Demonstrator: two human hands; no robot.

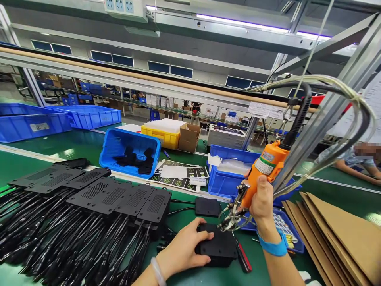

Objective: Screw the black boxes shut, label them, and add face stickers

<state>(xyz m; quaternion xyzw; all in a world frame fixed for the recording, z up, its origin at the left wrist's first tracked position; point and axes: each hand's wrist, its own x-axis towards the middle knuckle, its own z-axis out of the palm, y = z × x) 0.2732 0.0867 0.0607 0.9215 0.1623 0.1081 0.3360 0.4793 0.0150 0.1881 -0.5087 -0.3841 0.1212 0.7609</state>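
My right hand [262, 200] is wrapped round an orange electric screwdriver [263, 167], which hangs from a cord and cable. Its metal tip end, with thin clear tubes about it, points down at the near corner area of a black plastic box [222, 244]; whether it touches a screw I cannot tell. My left hand [190, 244] grips the left side of this box, thumb at the front and fingers over the top. Just right of the box lies a red and black hand tool [244, 256]. Behind it sits another black box [207, 207] with cables.
Several black boxes with cables [101, 194] lie in rows at left. Beyond are a tilted blue basket [130, 153] with black parts, a blue bin [226, 178] and a yellow box [162, 135]. Cardboard sheets [336, 230] stand at right. Another person's arm [355, 171] rests farther right.
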